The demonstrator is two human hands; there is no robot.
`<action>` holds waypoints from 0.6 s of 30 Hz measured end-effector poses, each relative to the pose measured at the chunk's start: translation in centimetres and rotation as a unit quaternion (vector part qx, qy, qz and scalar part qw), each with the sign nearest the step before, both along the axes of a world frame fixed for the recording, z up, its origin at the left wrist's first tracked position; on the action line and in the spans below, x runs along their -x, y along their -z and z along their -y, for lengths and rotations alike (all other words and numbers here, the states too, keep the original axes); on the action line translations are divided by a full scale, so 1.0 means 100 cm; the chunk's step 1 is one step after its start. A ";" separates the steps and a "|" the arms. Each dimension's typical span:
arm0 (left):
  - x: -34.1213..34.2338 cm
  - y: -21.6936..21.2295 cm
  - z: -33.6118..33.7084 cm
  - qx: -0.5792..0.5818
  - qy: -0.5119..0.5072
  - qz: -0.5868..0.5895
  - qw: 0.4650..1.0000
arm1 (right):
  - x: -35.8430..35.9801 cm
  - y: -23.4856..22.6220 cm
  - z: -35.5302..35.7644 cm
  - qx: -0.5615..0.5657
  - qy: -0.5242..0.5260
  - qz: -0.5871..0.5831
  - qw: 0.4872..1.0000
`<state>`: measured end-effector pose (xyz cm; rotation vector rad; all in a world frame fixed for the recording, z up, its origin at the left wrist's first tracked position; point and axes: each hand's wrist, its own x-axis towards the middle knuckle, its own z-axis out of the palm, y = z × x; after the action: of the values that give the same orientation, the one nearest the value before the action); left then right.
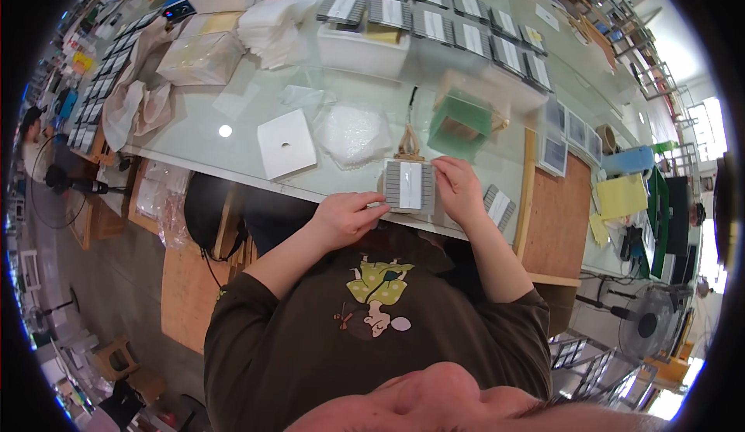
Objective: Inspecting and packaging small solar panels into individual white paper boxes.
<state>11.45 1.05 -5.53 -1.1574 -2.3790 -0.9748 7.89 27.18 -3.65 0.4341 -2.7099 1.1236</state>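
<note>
Premises: a small assembly or packing workshop. Evidence: a long glass-topped counter carries rows of identical grey ribbed packs with white labels, stacks of white foam sheets, plastic-wrapped boxes and bubble wrap. Standing fans, metal racks and further laden work surfaces line the room.

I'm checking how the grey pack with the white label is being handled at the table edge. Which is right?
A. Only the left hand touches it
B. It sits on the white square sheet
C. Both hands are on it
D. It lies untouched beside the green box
C: the left hand meets the grey pack at its left edge and the right hand at its right edge.
</note>
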 end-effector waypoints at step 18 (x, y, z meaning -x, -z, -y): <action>0.063 -0.034 0.166 0.023 -0.231 0.386 0.893 | -0.020 0.005 -0.034 0.028 0.055 0.017 0.998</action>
<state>5.11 -15.54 -2.12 -0.1385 -3.0657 -1.3676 9.89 30.59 -4.17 0.2568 -2.6869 1.1857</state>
